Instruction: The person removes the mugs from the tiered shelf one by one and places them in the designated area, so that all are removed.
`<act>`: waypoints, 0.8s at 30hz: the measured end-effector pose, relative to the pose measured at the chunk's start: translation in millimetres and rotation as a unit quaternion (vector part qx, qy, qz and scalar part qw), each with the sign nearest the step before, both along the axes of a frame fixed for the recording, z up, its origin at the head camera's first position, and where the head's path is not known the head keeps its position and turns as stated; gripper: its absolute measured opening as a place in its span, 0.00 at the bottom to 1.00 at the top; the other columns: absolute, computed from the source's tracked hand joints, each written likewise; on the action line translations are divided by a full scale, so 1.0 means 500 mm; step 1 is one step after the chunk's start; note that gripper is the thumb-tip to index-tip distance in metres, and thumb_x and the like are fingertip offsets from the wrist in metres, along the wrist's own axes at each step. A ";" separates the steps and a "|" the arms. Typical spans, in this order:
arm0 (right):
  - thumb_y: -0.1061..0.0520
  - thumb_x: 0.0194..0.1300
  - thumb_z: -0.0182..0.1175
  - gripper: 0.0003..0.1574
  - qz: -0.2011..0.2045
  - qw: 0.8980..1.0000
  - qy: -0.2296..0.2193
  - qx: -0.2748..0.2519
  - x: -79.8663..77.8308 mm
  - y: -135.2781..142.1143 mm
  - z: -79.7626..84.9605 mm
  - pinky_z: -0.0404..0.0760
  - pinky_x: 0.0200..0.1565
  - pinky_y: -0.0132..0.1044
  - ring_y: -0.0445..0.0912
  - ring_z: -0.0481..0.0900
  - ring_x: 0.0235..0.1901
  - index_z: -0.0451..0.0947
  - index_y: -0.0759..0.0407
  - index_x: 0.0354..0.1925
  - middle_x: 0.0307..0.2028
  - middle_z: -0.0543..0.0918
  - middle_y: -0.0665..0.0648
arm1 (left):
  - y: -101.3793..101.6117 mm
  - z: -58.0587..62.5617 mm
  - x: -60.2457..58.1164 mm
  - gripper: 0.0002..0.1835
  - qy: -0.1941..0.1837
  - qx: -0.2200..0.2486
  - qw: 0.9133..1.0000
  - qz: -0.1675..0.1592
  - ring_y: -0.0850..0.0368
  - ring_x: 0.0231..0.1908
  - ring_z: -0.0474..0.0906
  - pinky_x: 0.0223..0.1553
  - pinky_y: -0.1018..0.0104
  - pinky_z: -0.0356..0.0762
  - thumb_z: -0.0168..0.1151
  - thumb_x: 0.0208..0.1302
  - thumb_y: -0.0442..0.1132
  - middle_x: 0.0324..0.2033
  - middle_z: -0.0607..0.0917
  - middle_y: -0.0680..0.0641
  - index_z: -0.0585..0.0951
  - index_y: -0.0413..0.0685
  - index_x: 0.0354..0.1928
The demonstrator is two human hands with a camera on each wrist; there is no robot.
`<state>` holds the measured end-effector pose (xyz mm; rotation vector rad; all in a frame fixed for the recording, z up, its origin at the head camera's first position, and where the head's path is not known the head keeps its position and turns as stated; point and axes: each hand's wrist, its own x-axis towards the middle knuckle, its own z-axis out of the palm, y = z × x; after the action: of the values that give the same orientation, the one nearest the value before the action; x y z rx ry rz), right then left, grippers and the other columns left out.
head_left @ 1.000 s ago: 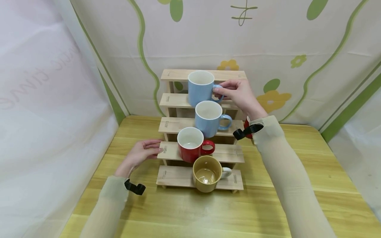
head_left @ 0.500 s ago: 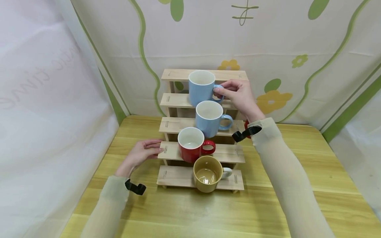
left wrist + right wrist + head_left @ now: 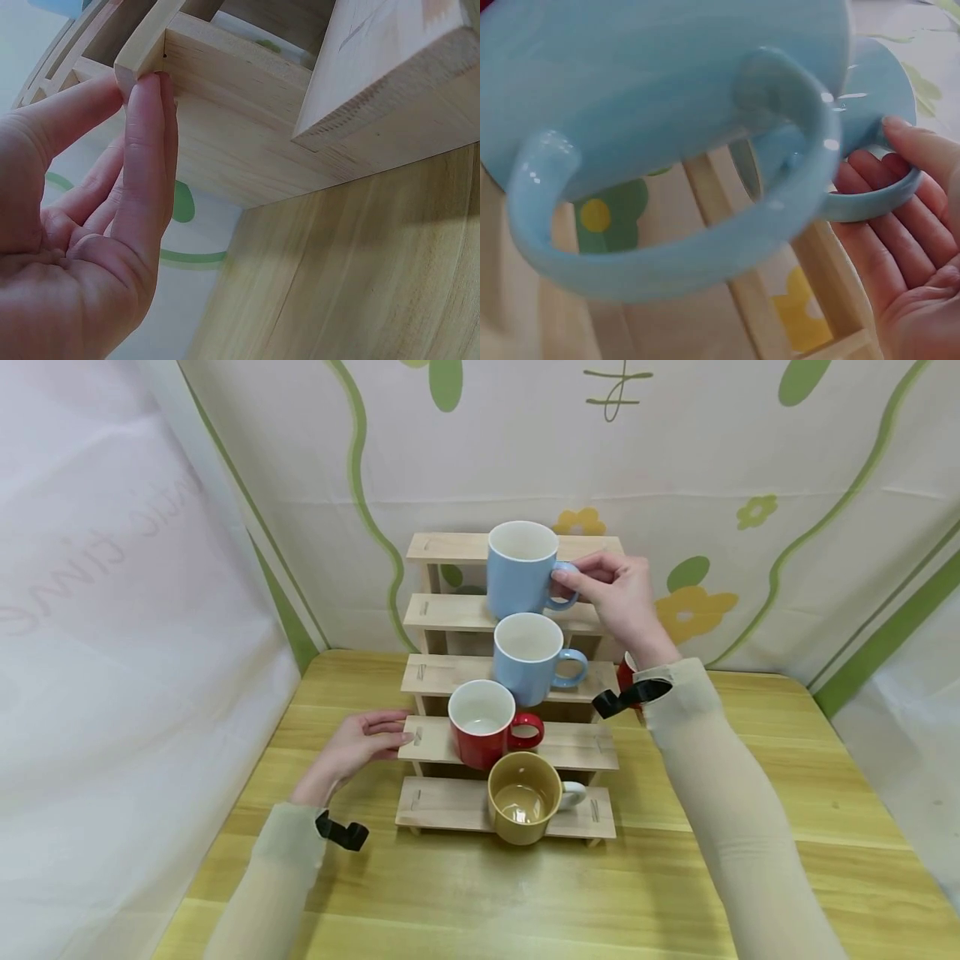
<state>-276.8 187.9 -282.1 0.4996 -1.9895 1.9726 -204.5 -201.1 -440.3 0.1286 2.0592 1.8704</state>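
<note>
A tiered wooden rack (image 3: 442, 810) stands on the table with mugs on its steps. My right hand (image 3: 622, 597) pinches the handle of the uppermost light blue mug (image 3: 513, 585), which overlaps the top two steps. In the right wrist view, fingers and thumb close on that handle (image 3: 870, 204). A second light blue mug (image 3: 523, 672) sits on the middle step, filling the front of the right wrist view. Below it are a red mug (image 3: 476, 745) with white inside and a mustard mug (image 3: 513, 827) with a white handle. My left hand (image 3: 356, 747) pinches the left end of the second-lowest step.
Part of another red mug (image 3: 627, 672) shows behind my right wrist, right of the rack. The wooden table (image 3: 465, 902) extends around the rack. White patterned fabric (image 3: 525, 452) hangs close behind and along both sides.
My right hand has moved up and right with the uppermost blue mug, which now reaches higher over the top step. My left hand and the other mugs stay put.
</note>
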 end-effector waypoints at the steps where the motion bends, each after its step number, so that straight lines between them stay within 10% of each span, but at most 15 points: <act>1: 0.60 0.58 0.76 0.15 -0.002 1.000 0.002 -0.004 0.002 0.003 0.003 0.88 0.42 0.39 0.51 0.88 0.31 0.86 0.70 0.40 0.33 0.89 0.63 | 0.000 0.000 0.000 0.30 -0.001 0.001 1.000 0.001 0.57 0.45 0.84 0.45 0.64 0.85 0.68 0.67 0.31 0.55 0.82 0.35 0.71 0.29 0.68; 24: 0.66 0.51 0.79 0.22 -0.094 0.987 0.027 -0.129 0.064 0.175 0.065 0.87 0.39 0.39 0.51 0.89 0.30 0.83 0.79 0.41 0.34 0.89 0.65 | 0.001 -0.002 -0.007 0.30 0.006 0.000 1.000 -0.006 0.55 0.44 0.84 0.45 0.63 0.86 0.69 0.67 0.31 0.58 0.80 0.33 0.72 0.29 0.67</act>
<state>-244.7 275.3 -249.4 0.2890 -1.6493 2.0334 -207.9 -200.8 -441.2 0.1513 2.0616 1.8674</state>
